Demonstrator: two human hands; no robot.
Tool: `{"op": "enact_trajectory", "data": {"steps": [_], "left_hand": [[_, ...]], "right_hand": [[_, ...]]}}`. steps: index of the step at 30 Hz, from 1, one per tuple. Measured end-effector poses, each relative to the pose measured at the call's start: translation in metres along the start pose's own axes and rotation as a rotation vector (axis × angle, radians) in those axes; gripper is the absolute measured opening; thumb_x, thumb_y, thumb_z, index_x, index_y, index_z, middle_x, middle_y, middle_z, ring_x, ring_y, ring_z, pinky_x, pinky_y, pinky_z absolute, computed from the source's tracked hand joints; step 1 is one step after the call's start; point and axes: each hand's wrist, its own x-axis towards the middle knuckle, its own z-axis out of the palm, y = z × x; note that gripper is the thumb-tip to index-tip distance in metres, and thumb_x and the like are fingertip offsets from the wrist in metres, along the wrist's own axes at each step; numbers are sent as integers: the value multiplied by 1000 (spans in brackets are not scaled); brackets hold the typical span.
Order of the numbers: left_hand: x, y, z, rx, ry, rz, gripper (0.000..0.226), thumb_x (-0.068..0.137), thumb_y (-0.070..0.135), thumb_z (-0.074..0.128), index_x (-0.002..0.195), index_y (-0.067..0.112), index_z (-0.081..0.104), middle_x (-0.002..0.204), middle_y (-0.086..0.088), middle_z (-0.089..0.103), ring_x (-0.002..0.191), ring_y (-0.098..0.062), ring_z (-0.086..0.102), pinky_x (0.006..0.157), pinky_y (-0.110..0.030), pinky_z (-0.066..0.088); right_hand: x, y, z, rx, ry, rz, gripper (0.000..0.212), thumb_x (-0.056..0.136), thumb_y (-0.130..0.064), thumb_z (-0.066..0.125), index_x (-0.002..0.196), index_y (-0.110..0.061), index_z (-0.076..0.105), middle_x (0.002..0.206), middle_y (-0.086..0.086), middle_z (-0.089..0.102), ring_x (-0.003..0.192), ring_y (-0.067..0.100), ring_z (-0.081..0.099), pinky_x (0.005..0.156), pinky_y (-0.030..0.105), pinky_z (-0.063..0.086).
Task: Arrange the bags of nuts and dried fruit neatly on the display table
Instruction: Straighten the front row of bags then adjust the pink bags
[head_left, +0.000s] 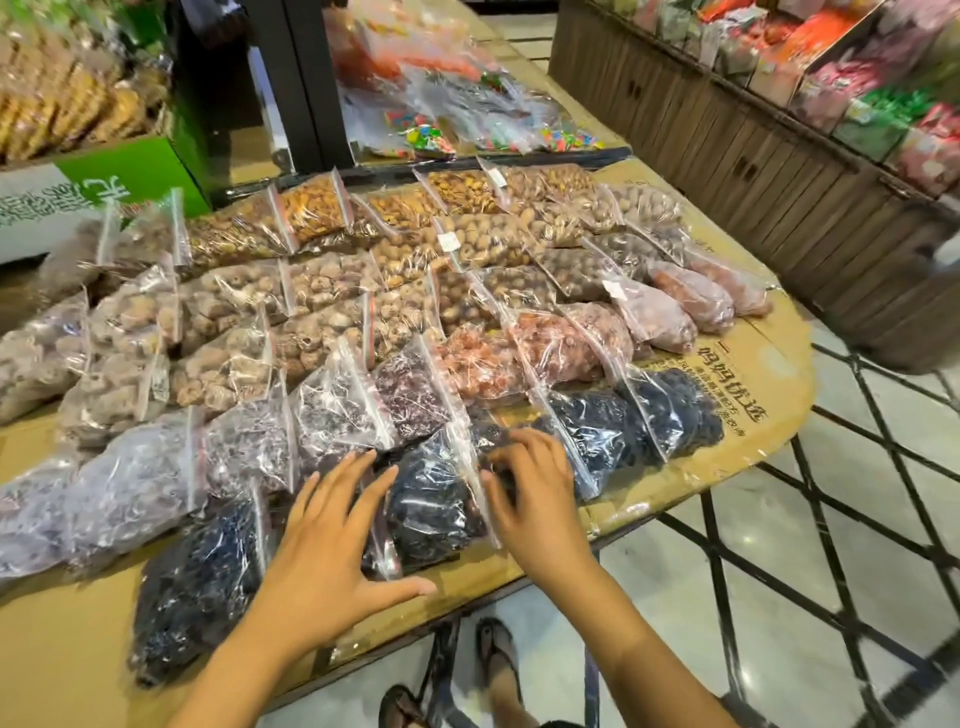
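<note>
Cardboard sheet (727, 374) on table, right edge: large black Chinese print reads 妈妈优选, with smaller lines beside it too blurred to read. Green box (130, 182) at back left: white characters, not legible. White stickers (448, 240) on nut bags: print too small to read.

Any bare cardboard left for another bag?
Yes: the near-left corner, left of the dark bag by the left hand, and the right end past the dark bags. Elsewhere bags overlap in rows; the right hand rests on one.
</note>
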Motion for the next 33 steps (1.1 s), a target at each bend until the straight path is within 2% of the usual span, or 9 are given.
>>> {"op": "enact_trajectory", "data": {"steps": [3, 7, 11, 13, 16, 19, 24, 27, 33], "left_hand": [[9, 23, -1, -14, 46, 33, 107, 66, 93, 33, 149, 27, 22, 157, -2, 17, 145, -22, 13, 115, -48, 11], [44, 75, -2, 27, 162, 136, 98, 74, 87, 30, 145, 20, 28, 152, -13, 33, 139, -28, 24, 109, -53, 18], [96, 140, 7, 58, 140, 158, 101, 73, 88, 28, 146, 18, 31, 152, -11, 35, 141, -29, 30, 112, -47, 8], [128, 169, 17, 99, 65, 129, 108, 70, 88, 29, 151, 18, 17, 157, -10, 22, 145, -28, 19, 117, -42, 1], [172, 200, 35, 180, -117, 1, 121, 65, 88, 43, 152, 15, 0, 158, -11, 15, 144, -29, 14, 118, -44, 8], [193, 212, 44, 266, -195, -86, 128, 61, 83, 57, 152, 12, 2, 149, -12, 27, 136, -32, 26, 115, -45, 14], [188, 204, 36, 179, -199, -70, 112, 64, 71, 64, 149, 15, 19, 136, -3, 38, 128, -23, 32, 114, -36, 14], [183, 202, 31, 78, -218, -83, 108, 66, 65, 68, 150, 22, 15, 140, 4, 35, 133, -16, 29, 115, -28, 6], [180, 196, 33, 68, -187, -90, 108, 64, 64, 67, 150, 26, 13, 147, 6, 30, 141, -16, 19, 114, -26, -3]], "right_hand": [[-1, 20, -39, 50, 220, -36, 24, 89, -27, 48, 105, -10, 56, 121, 6, 51, 120, 14, 40, 104, 28, 30], [19, 82, -89, 66, 353, 133, 34, 85, -26, 65, 113, -10, 54, 118, 10, 53, 116, 15, 38, 99, 39, 36], [49, 152, -128, 123, 98, 336, 85, 66, -58, 71, 132, -15, 40, 132, 8, 42, 126, 24, 33, 101, 39, 31], [62, 188, -136, 103, -120, 247, 103, 54, -70, 68, 137, -19, 33, 137, 7, 38, 130, 26, 32, 107, 42, 31], [81, 234, -142, -77, -408, 31, 119, 45, -87, 63, 143, -32, 24, 150, 0, 23, 141, 27, 18, 113, 51, 22], [102, 257, -149, -225, -636, -50, 126, 45, -74, 75, 147, -35, 11, 156, 1, 4, 145, 25, 1, 118, 47, 10], [122, 270, -146, -126, -686, -168, 130, 37, -82, 69, 146, -33, 16, 147, 4, 20, 135, 25, 20, 113, 49, 24], [119, 272, -146, -61, -681, -118, 126, 41, -67, 81, 144, -41, 14, 145, -7, 17, 134, 15, 17, 115, 45, 20], [107, 271, -144, -48, -529, -128, 118, 44, -75, 73, 142, -44, 15, 141, -15, 20, 134, 9, 15, 115, 40, 21]]}}
